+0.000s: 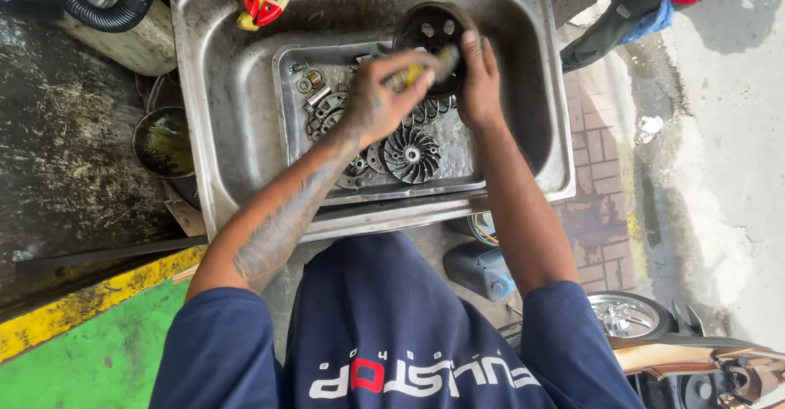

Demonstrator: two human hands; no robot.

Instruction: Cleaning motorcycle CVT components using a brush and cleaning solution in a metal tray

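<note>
Scrubbing stage, I'd say: left hand (378,98) grips a yellow-handled brush (423,69) against the black clutch bell (432,37), which the right hand (478,82) holds tilted over the metal sink (221,90). Probably rotate it next.

Left hand (378,98) grips a yellow-handled brush (421,69) against a dark round drum (431,31); right hand (480,82) steadies the drum near the steel sink's (229,65) back edge; a finned disc (411,154) lies in the inner tray (458,143).

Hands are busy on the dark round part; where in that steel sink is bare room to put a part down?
Free: the sink floor left of the inner tray, and the tray's right end under the right hand. Crowded: the tray's left half, with small parts and the finned disc beneath the left hand.
</note>
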